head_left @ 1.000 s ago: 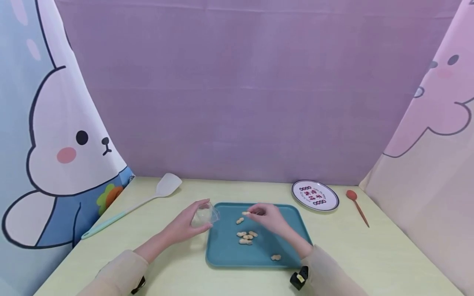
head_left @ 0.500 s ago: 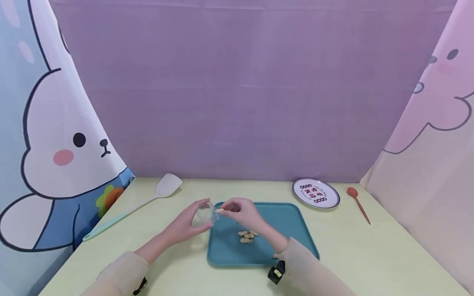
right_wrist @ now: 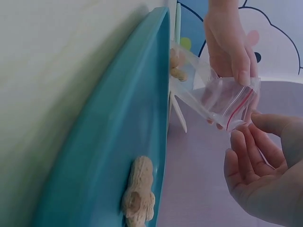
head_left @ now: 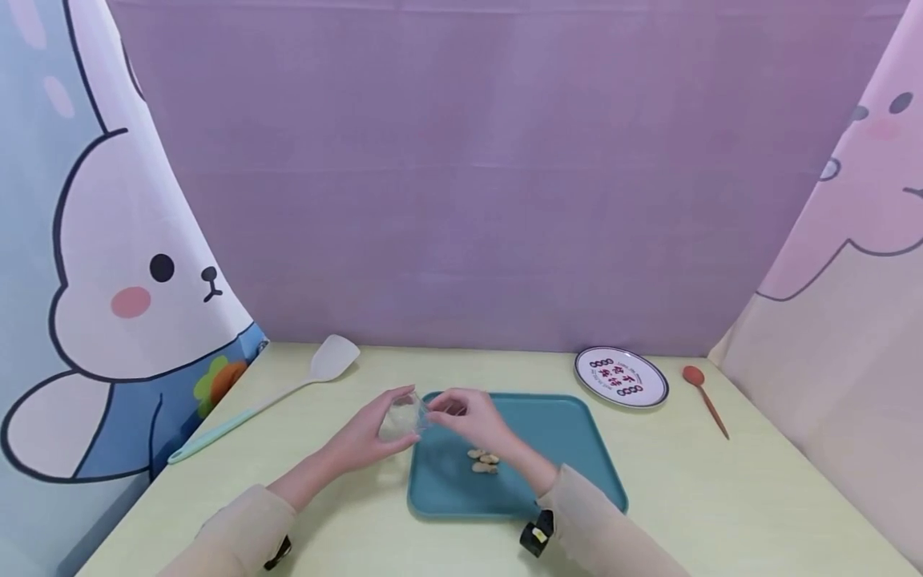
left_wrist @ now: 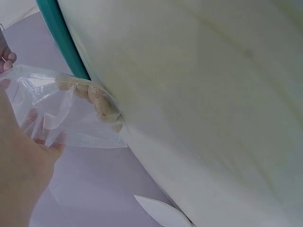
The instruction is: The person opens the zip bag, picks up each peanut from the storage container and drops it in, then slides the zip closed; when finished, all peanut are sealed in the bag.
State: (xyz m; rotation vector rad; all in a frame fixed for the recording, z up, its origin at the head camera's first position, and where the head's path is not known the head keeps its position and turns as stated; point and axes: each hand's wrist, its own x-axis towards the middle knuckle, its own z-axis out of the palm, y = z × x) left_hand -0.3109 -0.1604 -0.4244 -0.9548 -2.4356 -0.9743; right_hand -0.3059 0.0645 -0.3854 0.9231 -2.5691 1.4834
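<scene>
My left hand holds a clear zip bag over the table, thumb and fingers spread around it, its mouth toward the right. Several peanuts lie in the bag's bottom in the left wrist view. At the bag's mouth is my right hand, its fingers loosely bent and fingertips close to the edge with the red zip line. No peanut shows between those fingers. Below, a teal tray carries a small heap of peanuts; my right hand and sleeve cover part of it.
A white spatula with a mint handle lies at the left. Toward the back right are a round printed plate and a red spoon. A purple cloth hangs behind the table.
My right hand has carried a peanut from the tray leftward to the bag's mouth, and that peanut is out of sight now. My left hand keeps holding the bag in nearly the same place.
</scene>
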